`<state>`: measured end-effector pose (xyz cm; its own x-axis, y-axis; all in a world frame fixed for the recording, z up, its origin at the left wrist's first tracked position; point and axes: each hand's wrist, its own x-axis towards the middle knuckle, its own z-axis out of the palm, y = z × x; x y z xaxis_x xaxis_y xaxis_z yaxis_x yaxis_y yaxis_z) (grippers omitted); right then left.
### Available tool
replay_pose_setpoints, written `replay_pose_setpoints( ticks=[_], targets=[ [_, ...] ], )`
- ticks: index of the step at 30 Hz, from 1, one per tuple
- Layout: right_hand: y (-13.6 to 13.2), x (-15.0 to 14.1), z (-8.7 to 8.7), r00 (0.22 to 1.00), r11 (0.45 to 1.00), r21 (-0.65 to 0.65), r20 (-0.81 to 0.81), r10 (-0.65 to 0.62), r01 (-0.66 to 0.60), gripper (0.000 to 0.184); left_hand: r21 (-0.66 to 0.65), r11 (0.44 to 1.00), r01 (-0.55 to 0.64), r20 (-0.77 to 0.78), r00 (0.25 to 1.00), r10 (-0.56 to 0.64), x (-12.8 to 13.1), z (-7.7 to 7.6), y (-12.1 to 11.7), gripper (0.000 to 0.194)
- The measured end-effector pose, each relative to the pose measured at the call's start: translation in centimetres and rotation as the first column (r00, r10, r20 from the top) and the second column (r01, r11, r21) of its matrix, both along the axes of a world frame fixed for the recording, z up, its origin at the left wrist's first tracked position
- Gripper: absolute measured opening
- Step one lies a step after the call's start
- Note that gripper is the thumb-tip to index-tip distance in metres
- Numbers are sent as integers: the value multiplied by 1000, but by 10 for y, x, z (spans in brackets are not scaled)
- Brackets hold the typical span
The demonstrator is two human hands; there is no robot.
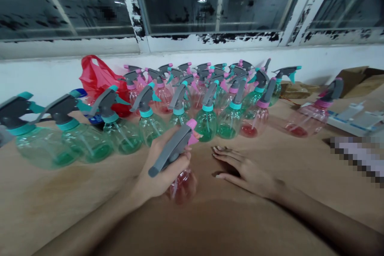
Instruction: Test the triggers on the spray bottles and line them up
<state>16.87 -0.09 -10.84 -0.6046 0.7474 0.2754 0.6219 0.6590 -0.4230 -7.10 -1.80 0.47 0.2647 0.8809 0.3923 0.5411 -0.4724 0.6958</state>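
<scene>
My left hand (168, 164) is wrapped round the neck of a pink spray bottle (181, 188), just below its grey trigger head with pink nozzle and trigger. The bottle is upright in front of me, its lower body showing beneath my fingers. My right hand (237, 166) rests on the table to the right of it, fingers stretched out and holding nothing. Directly behind both hands runs a front row of green spray bottles (207, 124) with turquoise collars. At that row's right end stands a pink spray bottle (255, 120).
More pink and green spray bottles crowd behind, near the wall. A red plastic bag (100, 76) lies behind the row at left. Another pink spray bottle (309, 118) stands apart at right, near a white tray (351, 122) and brown cardboard (360, 82). Windows line the back.
</scene>
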Motion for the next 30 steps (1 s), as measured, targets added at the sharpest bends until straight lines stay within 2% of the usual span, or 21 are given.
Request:
replay_pose_setpoints(
  ticks=[3,7,12,16,22,30],
  targets=[
    [0,0,0,1000,1000,-4,-17,1,-1,53,-30,999,38,20,999,-37,1,-4,0,10],
    [-1,1,1,1000,1000,-18,-9,-4,3,54,-3,995,100,25,995,-100,2,-3,0,18],
    [-2,2,0,999,1000,-23,34,-12,13,54,-5,994,108,37,993,-108,3,0,0,17],
    [-2,2,1,1000,1000,-28,27,-2,3,53,-7,993,120,63,991,-119,3,0,-1,25],
    [-3,2,2,1000,1000,-24,14,-4,5,52,8,997,77,27,997,-77,3,-1,-2,12],
    [-3,2,2,1000,1000,-29,-1,4,-4,53,-24,996,88,31,996,-87,2,-1,-2,15]
  ],
)
